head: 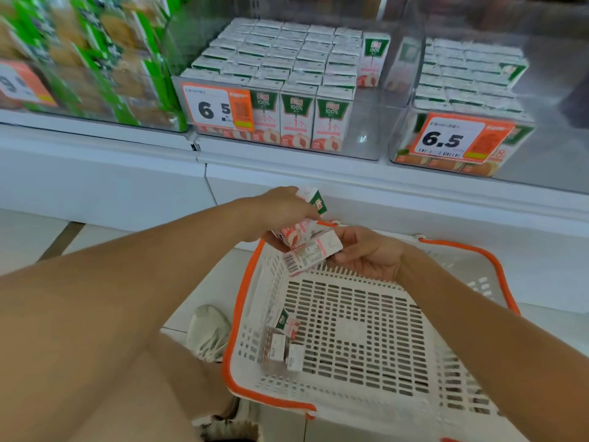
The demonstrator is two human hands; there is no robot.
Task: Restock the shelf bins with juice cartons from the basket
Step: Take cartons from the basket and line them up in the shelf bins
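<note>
My left hand (282,205) grips a white, green and pink juice carton (310,202) above the far left corner of the basket. My right hand (366,253) holds a second carton (314,255), tilted with its barcode side up, right beneath the first. The white basket with an orange rim (237,330) sits on the floor; a few cartons (283,341) lie near its left wall. On the shelf above, a clear bin (366,122) holds rows of the same cartons (277,65), with a bare strip along its right side.
A second clear bin (404,129) of orange-fronted cartons stands to the right with a 6.5 price tag (452,138). Green packaged goods (95,59) fill the bin at the left. My shoe (208,333) rests beside the basket on the tiled floor.
</note>
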